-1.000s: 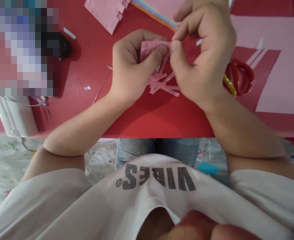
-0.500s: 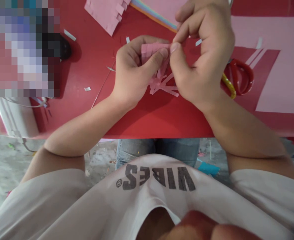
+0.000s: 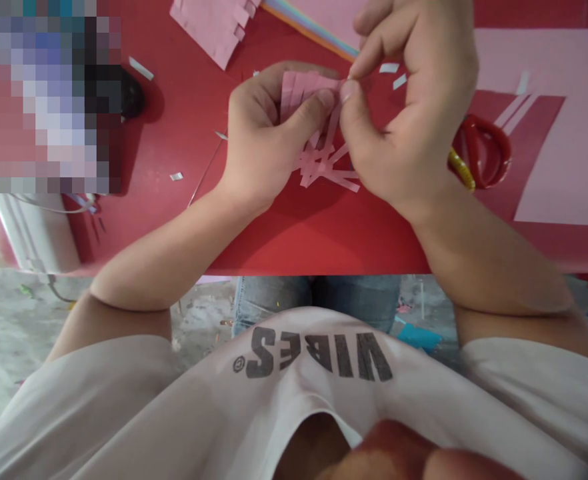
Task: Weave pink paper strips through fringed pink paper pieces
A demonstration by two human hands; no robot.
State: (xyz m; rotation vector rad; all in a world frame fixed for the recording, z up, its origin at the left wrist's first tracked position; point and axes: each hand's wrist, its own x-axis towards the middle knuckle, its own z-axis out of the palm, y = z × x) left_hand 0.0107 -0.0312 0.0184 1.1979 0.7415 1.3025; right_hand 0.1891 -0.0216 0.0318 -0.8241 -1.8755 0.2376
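Observation:
A bundle of pink paper strips [image 3: 304, 90] sits between my hands, with loose ends fanning out and crossing below [image 3: 327, 167]. My left hand [image 3: 267, 137] grips the bundle's left side, its thumb lying across the strips. My right hand [image 3: 409, 110] pinches the top edge of the bundle between thumb and forefinger. The fingertips of my two hands nearly meet there. Red-handled scissors [image 3: 481, 153] lie beyond my right wrist, with a yellow coil [image 3: 461, 170] beside them.
The red table [image 3: 324, 247] holds a fringed pink sheet [image 3: 211, 27], multicoloured paper strips [image 3: 314, 27], a large pink sheet [image 3: 564, 160], small white scraps [image 3: 177, 176] and a thin wire [image 3: 205, 173]. A pixelated patch covers the top left. A concrete floor shows below the table edge.
My right hand has shifted slightly up and to the right, still pinching the strips. The bundle sits a little higher, and a white scrap now shows beside my right fingers.

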